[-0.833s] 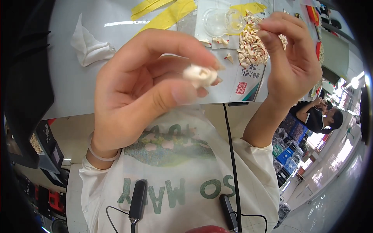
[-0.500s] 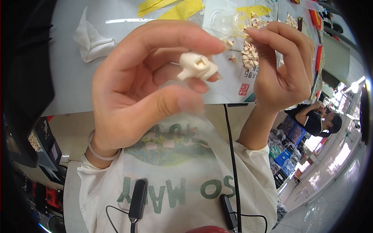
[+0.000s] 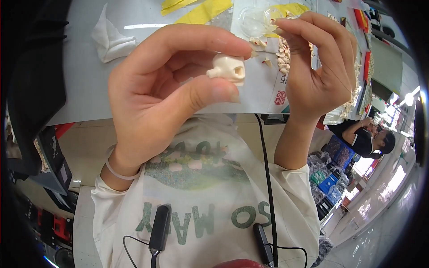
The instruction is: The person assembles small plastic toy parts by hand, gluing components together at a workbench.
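while my left hand point(image 3: 165, 94) pinches the small cream plastic piece point(image 3: 227, 68) between thumb and forefinger above the grey table point(image 3: 80, 76), my right hand point(image 3: 317, 67) is closed on something too thin to make out. the piece looks light, stiff, smooth; best held by its flat sides. loose bits point(image 3: 282, 56) crowd the right, the left is roomier.

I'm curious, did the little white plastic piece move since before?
Yes. The white plastic piece in the left hand moved up, toward the clear dish.
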